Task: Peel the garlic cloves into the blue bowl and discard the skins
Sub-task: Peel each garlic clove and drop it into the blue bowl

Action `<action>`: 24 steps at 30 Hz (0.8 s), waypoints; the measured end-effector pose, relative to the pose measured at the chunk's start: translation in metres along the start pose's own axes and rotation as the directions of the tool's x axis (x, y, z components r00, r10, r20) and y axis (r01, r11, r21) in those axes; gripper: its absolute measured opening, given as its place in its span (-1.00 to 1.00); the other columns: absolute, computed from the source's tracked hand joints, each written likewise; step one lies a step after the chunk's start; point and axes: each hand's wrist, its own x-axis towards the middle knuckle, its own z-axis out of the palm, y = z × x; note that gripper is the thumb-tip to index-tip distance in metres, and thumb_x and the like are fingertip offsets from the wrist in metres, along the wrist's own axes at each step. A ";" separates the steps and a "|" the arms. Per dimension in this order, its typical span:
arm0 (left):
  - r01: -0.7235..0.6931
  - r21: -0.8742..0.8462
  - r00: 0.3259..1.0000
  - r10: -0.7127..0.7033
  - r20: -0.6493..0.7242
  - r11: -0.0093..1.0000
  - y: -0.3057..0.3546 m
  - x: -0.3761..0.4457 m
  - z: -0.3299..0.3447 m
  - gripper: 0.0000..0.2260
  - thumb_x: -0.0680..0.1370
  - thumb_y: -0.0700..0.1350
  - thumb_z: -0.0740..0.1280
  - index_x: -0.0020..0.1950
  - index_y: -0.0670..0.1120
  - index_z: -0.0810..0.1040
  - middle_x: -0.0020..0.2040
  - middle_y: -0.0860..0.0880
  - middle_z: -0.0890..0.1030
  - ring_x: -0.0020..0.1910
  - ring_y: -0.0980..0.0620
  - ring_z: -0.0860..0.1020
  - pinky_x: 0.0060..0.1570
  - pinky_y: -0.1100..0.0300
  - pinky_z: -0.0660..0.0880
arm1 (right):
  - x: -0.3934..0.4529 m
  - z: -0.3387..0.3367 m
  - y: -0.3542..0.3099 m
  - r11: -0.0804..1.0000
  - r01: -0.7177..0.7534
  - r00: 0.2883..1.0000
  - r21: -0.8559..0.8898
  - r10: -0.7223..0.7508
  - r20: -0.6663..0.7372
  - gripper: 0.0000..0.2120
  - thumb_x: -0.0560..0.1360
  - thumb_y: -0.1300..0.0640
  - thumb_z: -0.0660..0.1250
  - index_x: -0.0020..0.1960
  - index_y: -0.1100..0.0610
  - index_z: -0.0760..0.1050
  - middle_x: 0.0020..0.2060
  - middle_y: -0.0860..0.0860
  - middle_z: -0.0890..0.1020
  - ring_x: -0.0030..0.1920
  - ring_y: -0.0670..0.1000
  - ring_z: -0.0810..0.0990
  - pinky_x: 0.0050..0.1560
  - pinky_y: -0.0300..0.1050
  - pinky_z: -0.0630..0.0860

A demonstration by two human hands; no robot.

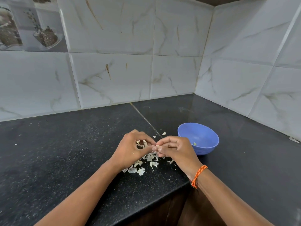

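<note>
My left hand [132,148] and my right hand [176,149] meet above the black counter, fingertips together. Between them they pinch a small pale garlic clove [154,147], mostly hidden by the fingers. Bits of skin show inside the curl of my left fingers. A pile of papery garlic skins [143,166] lies on the counter under and in front of my hands. The blue bowl [199,138] stands just right of my right hand, with a small pale piece on its inner wall.
The black stone counter [65,152] runs into a tiled corner at the back and right. Its front edge steps back below my right wrist. Loose skin flakes [163,133] lie near the counter seam behind my hands. An orange thread band circles my right wrist.
</note>
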 end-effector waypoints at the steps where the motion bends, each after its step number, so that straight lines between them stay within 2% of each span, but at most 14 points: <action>1: -0.012 0.028 1.000 0.012 -0.006 1.000 0.000 0.000 0.001 -0.95 0.55 0.11 0.57 -0.06 0.18 0.76 -0.05 0.22 0.73 0.08 0.09 0.57 0.12 0.06 0.49 | 0.000 0.000 0.000 0.997 0.039 0.999 -0.070 -0.040 -0.017 -0.92 0.54 0.25 0.54 0.03 0.18 0.73 -0.18 0.10 0.78 -0.15 0.12 0.78 0.01 -0.01 0.72; 3: -0.022 0.091 1.000 0.024 -0.018 0.996 -0.003 0.000 0.002 -0.91 0.55 0.13 0.56 -0.09 0.17 0.75 -0.06 0.26 0.72 0.06 0.12 0.57 0.09 0.03 0.52 | 0.000 -0.002 0.002 0.951 0.130 0.989 -0.282 -0.145 -0.034 -0.94 0.56 0.19 0.53 0.01 0.09 0.75 -0.20 0.00 0.77 -0.21 0.02 0.76 -0.04 -0.07 0.72; 6: -0.003 0.146 1.000 0.007 -0.026 0.989 -0.009 0.001 0.003 -0.93 0.60 0.08 0.51 -0.06 0.16 0.75 -0.06 0.29 0.71 0.05 0.16 0.56 0.04 0.00 0.54 | 0.000 -0.006 0.005 0.791 0.210 0.972 -0.575 -0.231 0.038 -0.89 0.60 0.13 0.47 0.07 -0.03 0.74 -0.15 -0.14 0.73 -0.14 -0.12 0.70 -0.01 -0.15 0.66; 9: 0.002 0.194 0.999 0.005 -0.037 0.981 -0.010 0.000 0.004 -0.94 0.62 0.07 0.50 -0.04 0.16 0.75 -0.09 0.29 0.70 0.03 0.18 0.55 0.02 0.03 0.54 | 0.000 -0.008 0.005 0.607 0.283 0.958 -0.743 -0.222 0.184 -0.89 0.62 0.14 0.43 0.09 0.00 0.71 -0.11 -0.10 0.67 -0.12 -0.10 0.62 -0.01 -0.05 0.61; 12: 0.004 0.219 0.998 0.009 -0.058 0.976 -0.010 -0.001 0.004 -0.95 0.63 0.06 0.49 -0.02 0.17 0.75 -0.09 0.29 0.70 0.02 0.18 0.54 -0.02 0.07 0.53 | -0.002 -0.007 0.009 0.500 0.371 0.929 -0.783 -0.200 0.312 -0.84 0.62 0.15 0.38 0.08 0.00 0.72 -0.06 -0.03 0.65 -0.10 -0.03 0.58 -0.02 0.02 0.58; 15: 0.012 0.221 0.998 0.003 -0.067 0.975 -0.013 0.000 0.004 -0.94 0.65 0.07 0.46 0.02 0.19 0.74 -0.06 0.26 0.72 0.02 0.18 0.53 -0.04 0.08 0.53 | -0.003 -0.006 0.012 0.521 0.386 0.922 -0.762 -0.182 0.342 -0.80 0.65 0.15 0.34 0.16 -0.01 0.72 0.02 -0.07 0.61 -0.09 -0.13 0.49 0.00 -0.14 0.49; 17: 0.026 0.225 0.997 -0.010 -0.073 0.974 -0.014 0.000 0.004 -0.93 0.65 0.07 0.45 0.03 0.20 0.74 -0.06 0.24 0.72 0.03 0.18 0.53 -0.04 0.09 0.52 | -0.002 -0.005 0.012 0.522 0.389 0.921 -0.759 -0.192 0.340 -0.80 0.68 0.13 0.32 0.21 0.00 0.70 0.06 -0.07 0.58 -0.01 -0.12 0.50 0.05 -0.19 0.46; 20: 0.045 0.229 0.996 -0.026 -0.088 0.972 -0.014 0.000 0.004 -0.93 0.65 0.05 0.45 0.02 0.20 0.74 -0.08 0.24 0.71 0.03 0.18 0.52 -0.10 0.16 0.46 | -0.001 -0.004 0.011 0.478 0.408 0.913 -0.778 -0.189 0.362 -0.81 0.70 0.10 0.29 0.23 0.05 0.64 0.05 -0.04 0.58 0.06 -0.04 0.53 0.09 -0.10 0.48; 24: 0.056 0.242 0.994 -0.031 -0.103 0.969 -0.014 0.001 0.003 -0.92 0.65 0.04 0.45 0.02 0.19 0.75 -0.10 0.24 0.71 0.03 0.20 0.51 -0.14 0.23 0.40 | -0.002 -0.003 0.012 0.334 0.457 0.889 -0.824 -0.146 0.434 -0.78 0.74 0.05 0.22 0.24 0.05 0.61 0.05 0.01 0.60 0.08 0.04 0.56 0.08 -0.01 0.53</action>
